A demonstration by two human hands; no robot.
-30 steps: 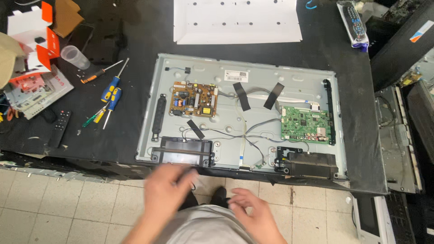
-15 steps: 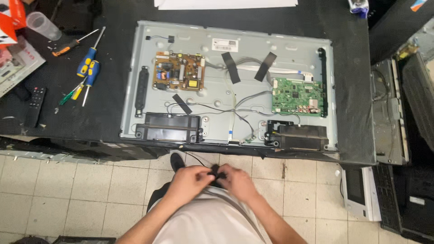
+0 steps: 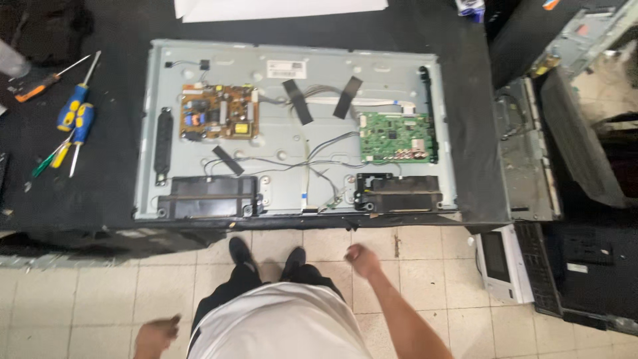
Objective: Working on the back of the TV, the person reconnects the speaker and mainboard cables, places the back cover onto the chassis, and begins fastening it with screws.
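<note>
An opened flat-screen chassis (image 3: 292, 139) lies back-up on a black table (image 3: 100, 193). It carries a brown power board (image 3: 219, 119) at left, a green main board (image 3: 397, 137) at right, and two black speakers (image 3: 207, 197) along its near edge. My right hand (image 3: 361, 260) is a loose fist below the table edge, over the tiled floor, with nothing seen in it. My left hand (image 3: 157, 334) hangs low beside my hip, fingers curled and blurred. Neither hand touches the chassis.
Blue-and-yellow screwdrivers (image 3: 74, 114), an orange-handled one (image 3: 34, 88) and a green one (image 3: 46, 161) lie on the table's left. A white panel (image 3: 279, 8) lies at the back. Stripped metal frames (image 3: 528, 153) and black housings (image 3: 585, 266) crowd the right side.
My two hands were joined in front of my belly; they have separated, the left dropping to my side, the right rising toward the table edge. The view shifted slightly.
</note>
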